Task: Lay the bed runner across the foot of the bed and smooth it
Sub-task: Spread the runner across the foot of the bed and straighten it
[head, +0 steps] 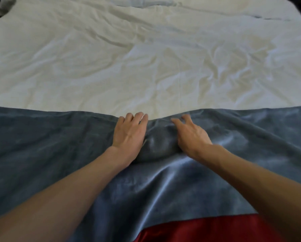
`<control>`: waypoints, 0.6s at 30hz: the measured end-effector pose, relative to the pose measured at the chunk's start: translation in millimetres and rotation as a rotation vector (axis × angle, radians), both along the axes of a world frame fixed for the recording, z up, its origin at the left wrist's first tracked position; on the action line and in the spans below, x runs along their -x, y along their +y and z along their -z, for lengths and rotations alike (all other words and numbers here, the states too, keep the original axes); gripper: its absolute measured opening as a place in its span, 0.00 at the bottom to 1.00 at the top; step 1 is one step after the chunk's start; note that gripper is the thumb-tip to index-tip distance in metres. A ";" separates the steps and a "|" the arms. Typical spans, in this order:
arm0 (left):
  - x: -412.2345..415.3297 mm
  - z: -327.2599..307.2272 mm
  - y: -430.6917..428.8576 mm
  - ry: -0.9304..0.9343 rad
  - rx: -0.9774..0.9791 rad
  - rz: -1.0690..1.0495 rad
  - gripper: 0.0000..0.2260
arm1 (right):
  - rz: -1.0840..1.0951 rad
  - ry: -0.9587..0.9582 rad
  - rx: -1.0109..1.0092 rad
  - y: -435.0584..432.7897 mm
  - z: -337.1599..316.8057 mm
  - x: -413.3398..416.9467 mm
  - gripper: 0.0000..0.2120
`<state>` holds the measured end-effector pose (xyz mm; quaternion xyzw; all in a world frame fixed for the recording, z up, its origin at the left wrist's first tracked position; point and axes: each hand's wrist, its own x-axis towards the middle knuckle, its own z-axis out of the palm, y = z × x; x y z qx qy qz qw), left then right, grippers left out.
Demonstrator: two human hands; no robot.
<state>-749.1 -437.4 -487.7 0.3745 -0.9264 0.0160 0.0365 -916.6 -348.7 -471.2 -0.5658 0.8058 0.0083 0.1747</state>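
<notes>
The bed runner is spread from left to right. The sheet is seen behind it. The left hand and right hand are laid on it near its far edge, with a bump between them. Another cloth is seen in front of it.

A rumpled white cover fills the upper view, creased all over, with faint yellowish patches toward its right side. Along the cover's far edge runs a thin pale-blue strip, perhaps another layer of bedding. Well below the cover, at the bottom edge, lies glossy red fabric.
</notes>
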 end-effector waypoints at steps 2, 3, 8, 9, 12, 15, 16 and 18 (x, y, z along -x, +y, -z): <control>10.7 6.7 -11.1 -0.081 -0.007 -0.012 0.14 | -0.003 -0.025 -0.015 -17.7 5.5 12.6 0.27; 15.3 9.2 -14.2 -0.097 -0.017 -0.019 0.10 | -0.007 -0.029 -0.020 -24.7 9.1 18.9 0.27; 25.4 24.4 -22.0 -0.035 -0.053 0.005 0.09 | -0.020 -0.012 -0.003 -45.9 23.8 38.6 0.16; 27.3 27.8 -23.1 -0.007 -0.051 0.024 0.09 | -0.019 0.010 0.013 -46.7 25.5 41.2 0.13; 36.3 37.1 -27.4 0.102 -0.042 0.070 0.08 | -0.014 0.088 0.017 -43.8 27.6 48.0 0.06; 55.5 39.7 -29.9 0.196 -0.057 0.119 0.08 | 0.048 0.141 -0.021 -37.4 20.1 61.6 0.05; 64.8 39.2 -29.4 0.215 -0.073 0.134 0.08 | 0.078 0.161 -0.050 -35.1 15.2 68.6 0.06; 84.1 37.9 -26.5 0.227 -0.117 0.150 0.10 | 0.134 0.204 -0.115 -31.0 5.2 82.7 0.06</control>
